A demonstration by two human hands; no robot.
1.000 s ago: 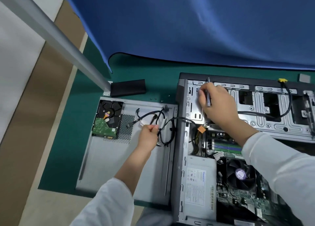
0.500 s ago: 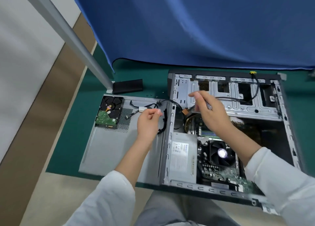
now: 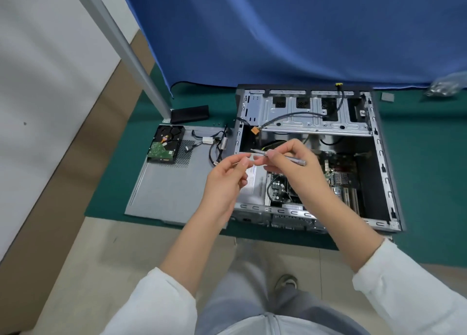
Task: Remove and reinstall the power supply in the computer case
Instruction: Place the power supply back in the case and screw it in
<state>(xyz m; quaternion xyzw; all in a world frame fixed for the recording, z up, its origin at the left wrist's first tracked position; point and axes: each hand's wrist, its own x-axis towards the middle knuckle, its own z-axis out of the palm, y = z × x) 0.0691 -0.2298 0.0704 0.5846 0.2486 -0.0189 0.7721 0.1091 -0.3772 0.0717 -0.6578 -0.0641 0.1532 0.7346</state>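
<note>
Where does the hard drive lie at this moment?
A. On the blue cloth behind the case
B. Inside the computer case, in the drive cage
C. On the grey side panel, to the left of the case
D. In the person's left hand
C: the hard drive lies on the far left corner of the grey side panel, outside the open computer case.

Green mat (image 3: 108,198) carries computer case (image 3: 386,172), side panel (image 3: 164,193), perhaps a bag (image 3: 444,85).
</note>
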